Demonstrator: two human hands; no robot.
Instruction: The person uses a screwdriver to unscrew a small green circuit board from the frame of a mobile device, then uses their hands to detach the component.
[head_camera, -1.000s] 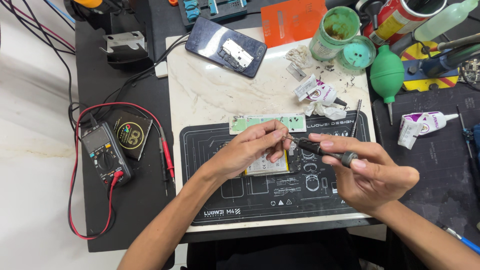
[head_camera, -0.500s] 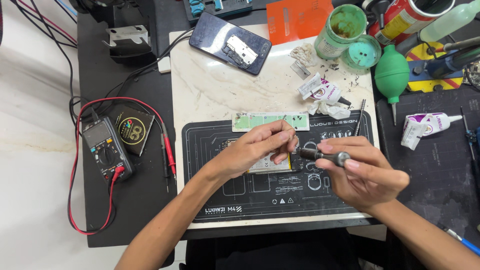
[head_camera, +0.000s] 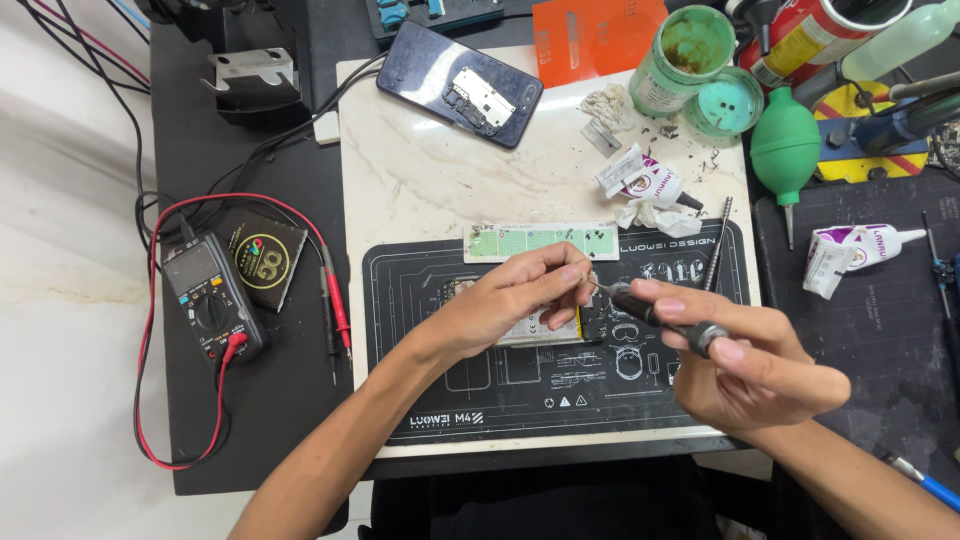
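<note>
Under both hands lies the black work mat (head_camera: 520, 400). The left hand (head_camera: 515, 300) covers most of a small device (head_camera: 540, 335), fingertips pinched together. The right hand (head_camera: 760, 365) is closed around a dark screwdriver (head_camera: 655, 318); its tip by the left fingertips is hard to see.

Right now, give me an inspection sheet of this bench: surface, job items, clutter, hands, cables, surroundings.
Surface: black repair mat on a pale marble slab.
Job's things: screwdriver; small device under the fingers; green strip.
Clutter: opened phone, green jar, green air blower, glue tubes, tweezers.
Grippers: left hand pinches at the screwdriver tip; right hand grips the handle.
Cables: red and black leads from the multimeter.
Surroundings: orange card, metal bracket.
</note>
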